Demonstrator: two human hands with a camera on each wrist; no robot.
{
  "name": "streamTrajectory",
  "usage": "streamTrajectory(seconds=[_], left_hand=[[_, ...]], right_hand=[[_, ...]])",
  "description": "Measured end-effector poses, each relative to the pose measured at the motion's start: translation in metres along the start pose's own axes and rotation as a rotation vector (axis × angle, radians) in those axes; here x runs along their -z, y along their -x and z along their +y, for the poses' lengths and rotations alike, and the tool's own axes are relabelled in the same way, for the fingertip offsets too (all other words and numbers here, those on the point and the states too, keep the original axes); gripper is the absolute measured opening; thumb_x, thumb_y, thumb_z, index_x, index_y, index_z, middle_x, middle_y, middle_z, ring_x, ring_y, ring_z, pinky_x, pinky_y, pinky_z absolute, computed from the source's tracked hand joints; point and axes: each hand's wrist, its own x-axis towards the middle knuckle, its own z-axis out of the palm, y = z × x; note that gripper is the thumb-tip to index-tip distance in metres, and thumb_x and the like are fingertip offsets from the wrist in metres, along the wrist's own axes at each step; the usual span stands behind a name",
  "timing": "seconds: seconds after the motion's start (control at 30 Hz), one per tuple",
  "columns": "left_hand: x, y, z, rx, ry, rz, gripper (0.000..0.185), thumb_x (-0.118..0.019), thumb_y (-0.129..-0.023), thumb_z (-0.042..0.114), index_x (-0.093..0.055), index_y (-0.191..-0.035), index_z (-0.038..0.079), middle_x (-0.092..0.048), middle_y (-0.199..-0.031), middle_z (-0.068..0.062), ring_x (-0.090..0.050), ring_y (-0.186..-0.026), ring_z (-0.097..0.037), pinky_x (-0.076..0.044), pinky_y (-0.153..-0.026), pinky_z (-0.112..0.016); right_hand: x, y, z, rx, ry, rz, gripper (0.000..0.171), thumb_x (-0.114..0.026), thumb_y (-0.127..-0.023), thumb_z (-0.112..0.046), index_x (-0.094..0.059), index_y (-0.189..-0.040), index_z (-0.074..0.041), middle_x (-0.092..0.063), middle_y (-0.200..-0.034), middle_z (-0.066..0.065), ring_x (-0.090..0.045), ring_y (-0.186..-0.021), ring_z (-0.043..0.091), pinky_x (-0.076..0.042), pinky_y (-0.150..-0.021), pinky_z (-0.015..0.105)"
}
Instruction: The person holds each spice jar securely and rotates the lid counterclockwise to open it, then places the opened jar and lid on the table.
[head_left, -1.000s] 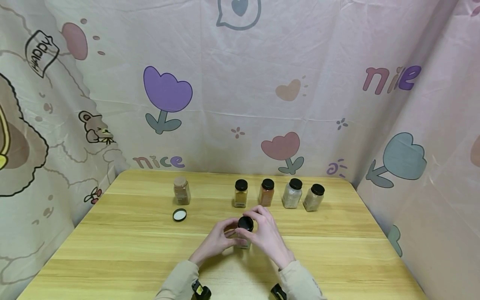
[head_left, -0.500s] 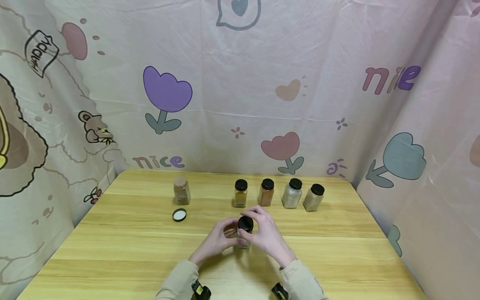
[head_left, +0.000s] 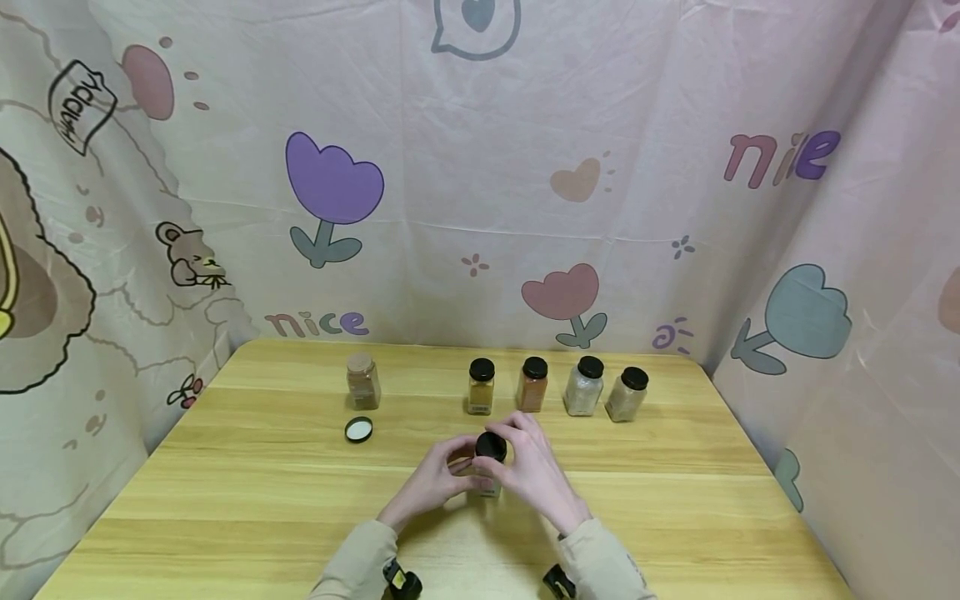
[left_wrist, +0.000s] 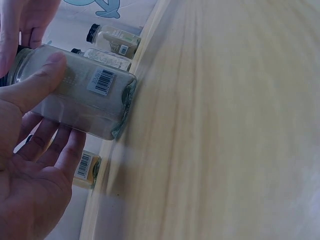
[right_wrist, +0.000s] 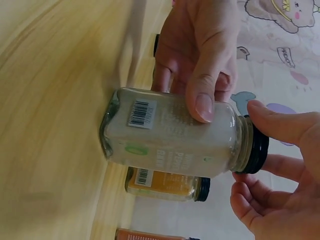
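left hand [head_left: 429, 483] is wrapped around the spice jar [right_wrist: 170, 132] on the worktop [head_left: 225, 500] while right hand [head_left: 534, 471] pinches its black lid [head_left: 491, 447]

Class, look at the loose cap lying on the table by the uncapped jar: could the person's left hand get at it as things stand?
Probably not at once: the left hand grips the jar, whose black lid the right hand holds. Freed, it has bare table up to the loose cap.
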Motion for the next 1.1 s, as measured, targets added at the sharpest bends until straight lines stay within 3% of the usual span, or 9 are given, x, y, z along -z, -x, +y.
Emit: streamTrajectory(seconds=[0.23,0.47,0.73,1.1], left_hand=[[0.0,-0.001,-0.001,-0.014,0.003,-0.001,0.054,-0.08,-0.084,0.009,-0.059,-0.132,-0.002,-0.062,-0.133,-0.023,-0.06,-0.128,-0.035,-0.049,-0.111,-0.028],[0.001,-0.001,-0.002,-0.042,-0.017,-0.01,0.056,-0.08,-0.085,0.01,-0.057,-0.134,-0.003,-0.061,-0.133,-0.026,-0.063,-0.125,-0.025,-0.051,-0.11,-0.03],[0.0,0.0,-0.004,-0.04,-0.016,-0.012,0.055,-0.079,-0.086,0.01,-0.056,-0.134,-0.005,-0.059,-0.136,-0.028,-0.06,-0.128,-0.038,-0.051,-0.11,-0.032],[0.001,0.001,-0.001,0.006,-0.001,-0.005,0.055,-0.081,-0.083,0.01,-0.059,-0.133,-0.001,-0.06,-0.137,-0.022,-0.058,-0.13,-0.04,-0.05,-0.11,-0.029]], right_hand=[[0.006,-0.001,0.002,0.027,-0.061,-0.073,0.044,-0.083,-0.082,-0.015,-0.071,-0.122,-0.001,-0.065,-0.106,0.001,-0.059,-0.105,0.018,-0.054,-0.089,0.035],[0.006,-0.001,0.009,0.077,-0.112,-0.117,0.043,-0.079,-0.083,-0.007,-0.069,-0.125,-0.004,-0.067,-0.113,0.002,-0.059,-0.111,0.02,-0.054,-0.095,0.04],[0.009,-0.002,0.014,0.075,-0.183,-0.209,0.042,-0.073,-0.088,-0.004,-0.067,-0.13,-0.008,-0.065,-0.126,0.004,-0.056,-0.123,0.027,-0.048,-0.106,0.056],[0.011,-0.003,0.023,0.11,-0.281,-0.268,0.044,-0.067,-0.091,0.0,-0.064,-0.133,-0.011,-0.062,-0.133,0.009,-0.057,-0.127,0.031,-0.046,-0.11,0.057]])
